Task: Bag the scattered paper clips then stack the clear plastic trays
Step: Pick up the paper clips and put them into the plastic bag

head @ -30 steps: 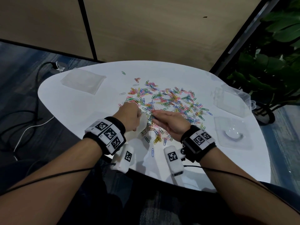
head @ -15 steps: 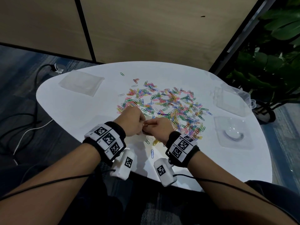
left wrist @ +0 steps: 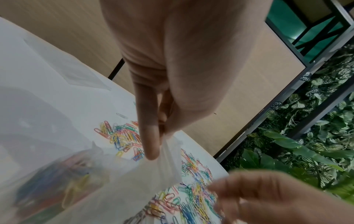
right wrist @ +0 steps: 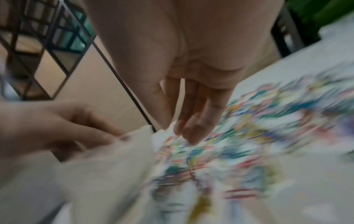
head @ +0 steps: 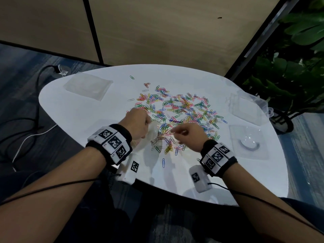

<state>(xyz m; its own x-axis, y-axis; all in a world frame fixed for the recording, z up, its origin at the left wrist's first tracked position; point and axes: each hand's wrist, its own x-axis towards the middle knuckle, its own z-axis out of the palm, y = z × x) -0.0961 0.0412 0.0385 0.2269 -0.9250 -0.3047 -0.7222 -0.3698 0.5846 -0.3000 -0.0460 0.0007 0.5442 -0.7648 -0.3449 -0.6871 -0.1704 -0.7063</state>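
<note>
While the left hand (head: 138, 122) pinched the top edge of a thin clear plastic bag (left wrist: 122, 178), the right hand (head: 188, 135) hung just beside it, over the near edge of the pile of colored paper clips (head: 180, 113). The bag hung down from the left fingers (left wrist: 148, 136), and some clips showed through it at the bottom. Its mouth faced the right hand. The right fingers (right wrist: 193, 124) were bent and close to the thumb. I could not tell if they held a clip, because that picture was blurry. The pile lay ahead of the right hand and a bit to its right, so that hand was the nearer one for the next grab, I think. Most clips were not bagged yet.

The white round table (head: 73, 111) also held clear plastic trays: one at the far left (head: 87, 85), two at the right (head: 247, 139), well apart. Behind stood a tan wall and green plants (head: 294, 71).
</note>
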